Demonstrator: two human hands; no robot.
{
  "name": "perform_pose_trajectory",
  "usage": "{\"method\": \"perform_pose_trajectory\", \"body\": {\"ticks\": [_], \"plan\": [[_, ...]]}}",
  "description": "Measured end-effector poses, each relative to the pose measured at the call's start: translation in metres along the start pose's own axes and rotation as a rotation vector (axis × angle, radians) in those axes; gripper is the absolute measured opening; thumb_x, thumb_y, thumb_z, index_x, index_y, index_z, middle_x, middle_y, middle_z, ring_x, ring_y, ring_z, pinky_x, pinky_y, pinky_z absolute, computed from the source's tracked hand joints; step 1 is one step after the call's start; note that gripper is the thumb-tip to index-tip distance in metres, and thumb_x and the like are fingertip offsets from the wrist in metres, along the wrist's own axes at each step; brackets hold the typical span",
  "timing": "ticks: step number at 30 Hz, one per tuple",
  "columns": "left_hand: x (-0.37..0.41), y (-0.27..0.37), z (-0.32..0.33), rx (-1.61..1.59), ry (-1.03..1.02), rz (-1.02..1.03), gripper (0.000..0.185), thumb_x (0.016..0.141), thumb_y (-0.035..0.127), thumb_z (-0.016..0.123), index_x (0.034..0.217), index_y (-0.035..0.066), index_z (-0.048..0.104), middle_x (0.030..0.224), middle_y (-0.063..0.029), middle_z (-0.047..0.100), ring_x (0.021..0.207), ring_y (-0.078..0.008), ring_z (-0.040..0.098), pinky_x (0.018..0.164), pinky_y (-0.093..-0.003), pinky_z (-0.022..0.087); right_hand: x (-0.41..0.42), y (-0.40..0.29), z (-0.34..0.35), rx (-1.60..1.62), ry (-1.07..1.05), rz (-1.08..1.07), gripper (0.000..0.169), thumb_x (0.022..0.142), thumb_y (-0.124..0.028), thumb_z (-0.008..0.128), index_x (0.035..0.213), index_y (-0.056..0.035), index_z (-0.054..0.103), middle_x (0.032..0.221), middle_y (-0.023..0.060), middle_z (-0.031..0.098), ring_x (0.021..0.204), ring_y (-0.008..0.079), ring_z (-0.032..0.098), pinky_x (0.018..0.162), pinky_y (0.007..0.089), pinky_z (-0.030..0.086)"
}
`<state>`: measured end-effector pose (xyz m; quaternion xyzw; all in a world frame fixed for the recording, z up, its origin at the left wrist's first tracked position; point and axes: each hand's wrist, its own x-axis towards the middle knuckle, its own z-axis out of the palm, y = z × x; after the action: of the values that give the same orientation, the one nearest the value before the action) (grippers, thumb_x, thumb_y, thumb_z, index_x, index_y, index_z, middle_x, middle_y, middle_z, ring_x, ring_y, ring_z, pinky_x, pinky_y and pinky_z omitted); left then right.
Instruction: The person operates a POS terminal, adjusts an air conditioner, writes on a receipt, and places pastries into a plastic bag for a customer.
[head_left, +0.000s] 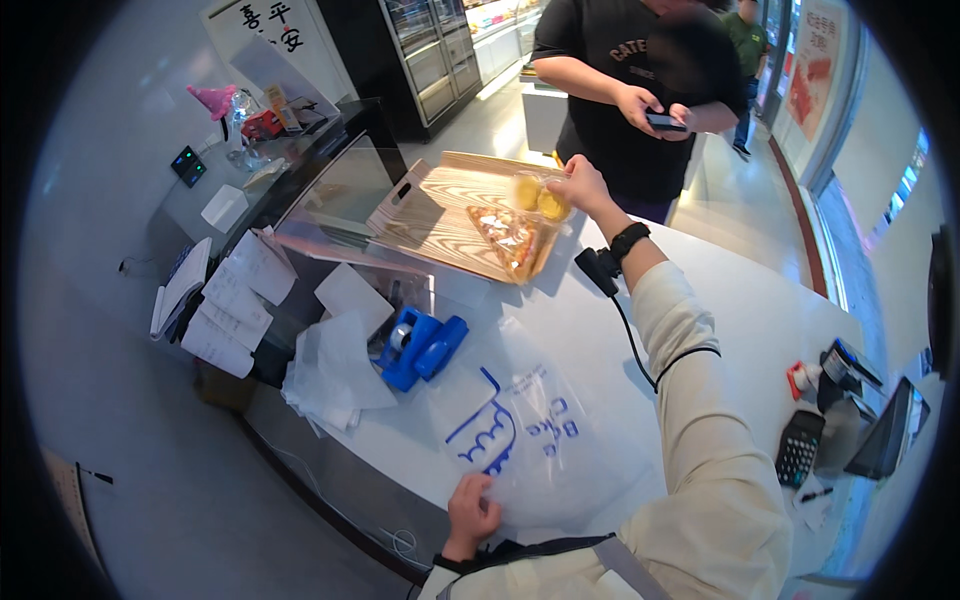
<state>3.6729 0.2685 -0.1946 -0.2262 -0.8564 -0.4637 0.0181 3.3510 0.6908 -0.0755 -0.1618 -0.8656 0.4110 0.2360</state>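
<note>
My right hand (583, 187) reaches over the far side of the counter, its fingers closed on a clear plastic container of round yellow pastries (553, 204) at the right end of a wood-grain tray (439, 196). Beside the container, on the tray, lies a wrapped triangular slice of what looks like pizza (506, 241). Close to my body, my left hand (472, 514) rests its curled fingers on the lower edge of a translucent plastic bag (555, 480) with blue print, which lies flat on the white counter.
Left of the bag are a blue tape dispenser (412, 349) and thin white bags (337, 371). A calculator (800, 448) and a screen (889, 431) stand at the right. A person (622, 97) holding a phone (666, 123) stands across the counter. Notebooks (232, 304) lie left.
</note>
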Motion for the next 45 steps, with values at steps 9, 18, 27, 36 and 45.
{"method": "perform_pose_trajectory", "body": {"ticks": [9, 18, 27, 36, 45], "plan": [[-0.001, -0.019, 0.010, -0.117, 0.001, 0.174, 0.026, 0.074, 0.009, 0.057, 0.099, 0.001, 0.057, 0.091, -0.0141, 0.057, 0.069, -0.0280, 0.056, 0.064, -0.0323, 0.046, -0.248, -0.055, -0.158, 1.210, -0.400, 0.372, 0.030, 0.092, -0.023, 0.058, 0.112, -0.0017, 0.052, 0.104, 0.0083, 0.059, 0.094, 0.0182, 0.062, 0.082, 0.0332, 0.055], [0.011, 0.088, 0.031, -0.760, -0.286, -0.303, 0.022, 0.093, 0.017, 0.052, 0.107, 0.002, 0.060, 0.095, -0.0020, 0.061, 0.080, -0.0087, 0.056, 0.069, -0.0230, 0.044, -0.476, -0.081, -0.223, 1.339, -0.386, 0.416, 0.042, 0.095, -0.020, 0.051, 0.130, 0.0011, 0.042, 0.115, 0.0089, 0.057, 0.100, 0.0137, 0.061, 0.083, 0.0273, 0.053], [0.010, 0.183, 0.099, -1.379, -0.565, -0.292, 0.051, 0.099, 0.032, 0.037, 0.146, 0.015, 0.026, 0.119, -0.0028, 0.051, 0.099, -0.0110, 0.053, 0.078, -0.0243, 0.047, -0.543, -0.011, -0.238, 1.128, -0.209, 0.647, 0.043, 0.095, -0.021, 0.049, 0.132, -0.0015, 0.040, 0.115, 0.0097, 0.058, 0.099, 0.0175, 0.062, 0.081, 0.0311, 0.055], [-0.037, 0.133, 0.139, -1.144, -0.731, -0.413, 0.042, 0.100, 0.037, 0.035, 0.133, 0.012, 0.041, 0.088, 0.0027, 0.050, 0.064, -0.0059, 0.043, 0.052, -0.0195, 0.037, -0.509, 0.050, -0.152, 1.282, 0.136, 0.632, 0.030, 0.095, -0.021, 0.046, 0.114, 0.0014, 0.054, 0.110, 0.0135, 0.061, 0.101, 0.0242, 0.061, 0.081, 0.0376, 0.053], [-0.045, 0.167, 0.082, -0.861, -0.471, -0.109, 0.033, 0.101, 0.030, 0.036, 0.129, 0.012, 0.040, 0.071, 0.0049, 0.042, 0.058, -0.0042, 0.038, 0.049, -0.0188, 0.034, -0.461, 0.076, -0.086, -0.038, -0.428, -0.062, 0.036, 0.097, -0.031, 0.037, 0.116, -0.0060, 0.055, 0.101, 0.0170, 0.063, 0.094, 0.0269, 0.061, 0.074, 0.0331, 0.049]]}}
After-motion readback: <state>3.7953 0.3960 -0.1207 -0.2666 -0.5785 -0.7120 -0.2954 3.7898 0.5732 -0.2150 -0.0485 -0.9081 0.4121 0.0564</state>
